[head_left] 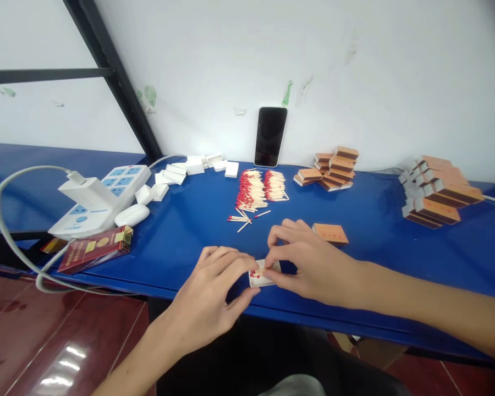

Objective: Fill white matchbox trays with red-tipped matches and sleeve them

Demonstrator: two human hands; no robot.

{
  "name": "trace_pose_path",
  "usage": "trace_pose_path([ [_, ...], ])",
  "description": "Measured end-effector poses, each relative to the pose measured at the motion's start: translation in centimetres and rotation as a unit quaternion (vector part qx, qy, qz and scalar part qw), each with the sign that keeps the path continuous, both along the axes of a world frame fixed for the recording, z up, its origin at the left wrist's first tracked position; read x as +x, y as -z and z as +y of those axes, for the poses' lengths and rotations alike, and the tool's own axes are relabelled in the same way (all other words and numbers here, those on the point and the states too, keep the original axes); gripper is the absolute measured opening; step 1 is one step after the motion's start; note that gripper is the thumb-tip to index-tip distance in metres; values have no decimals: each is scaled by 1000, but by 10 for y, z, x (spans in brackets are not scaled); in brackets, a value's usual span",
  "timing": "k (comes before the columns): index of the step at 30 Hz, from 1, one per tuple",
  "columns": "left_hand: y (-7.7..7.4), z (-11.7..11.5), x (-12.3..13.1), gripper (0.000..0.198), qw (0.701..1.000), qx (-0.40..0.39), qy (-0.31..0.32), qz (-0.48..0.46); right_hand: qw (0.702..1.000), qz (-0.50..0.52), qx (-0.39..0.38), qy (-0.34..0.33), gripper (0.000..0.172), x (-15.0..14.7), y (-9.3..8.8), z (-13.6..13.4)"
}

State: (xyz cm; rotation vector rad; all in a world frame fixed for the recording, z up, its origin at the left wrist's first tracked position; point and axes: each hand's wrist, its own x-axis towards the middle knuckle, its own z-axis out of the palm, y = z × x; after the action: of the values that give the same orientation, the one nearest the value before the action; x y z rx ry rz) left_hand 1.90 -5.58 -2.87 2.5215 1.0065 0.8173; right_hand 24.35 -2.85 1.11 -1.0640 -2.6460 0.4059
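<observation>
A small white matchbox tray (263,281) with a few red-tipped matches (257,273) in it sits near the table's front edge. My left hand (214,286) grips the tray at its left end, thumb on the near side and fingers on the far side. Over the tray's right part, my right hand (309,261) pinches thumb and forefinger together on matches inside; its fingertips partly hide them. Just beyond my right hand lies an orange matchbox sleeve (330,234). Two piles of matches, a larger pile (251,190) and a smaller pile (275,186), lie farther back, with several loose matches (243,218) in front.
Several white trays (175,173) lie at the back left. Orange matchboxes are stacked at back centre-right (340,168) and at right (441,190). A phone (270,136) leans on the wall. At left are a power strip (107,203), a cable and a red packet (94,250).
</observation>
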Motion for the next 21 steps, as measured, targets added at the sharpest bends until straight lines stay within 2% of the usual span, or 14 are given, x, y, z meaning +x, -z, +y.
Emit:
trace_pose_path([
  [5, 7, -2, -2, 16, 996, 89, 11, -14, 998, -9, 58, -22, 22, 1, 2, -6],
  [11, 6, -3, -3, 25, 997, 82, 9, 1, 997, 0, 65, -49, 21, 3, 1, -9],
  [14, 4, -6, -2, 21, 998, 59, 3, 14, 996, 5, 82, -20, 19, 7, -1, 8],
  [17, -1, -9, -2, 28, 999, 22, -6, 34, 991, -24, 130, 31, 19, 11, 6, 38],
  [19, -5, -8, -4, 37, 999, -14, -20, 27, 987, -75, 128, 55, 23, 12, 12, 56],
  [21, -10, -1, -7, 37, 997, -59, -47, 1, 985, -112, 106, 72, 24, 12, 16, 68],
])
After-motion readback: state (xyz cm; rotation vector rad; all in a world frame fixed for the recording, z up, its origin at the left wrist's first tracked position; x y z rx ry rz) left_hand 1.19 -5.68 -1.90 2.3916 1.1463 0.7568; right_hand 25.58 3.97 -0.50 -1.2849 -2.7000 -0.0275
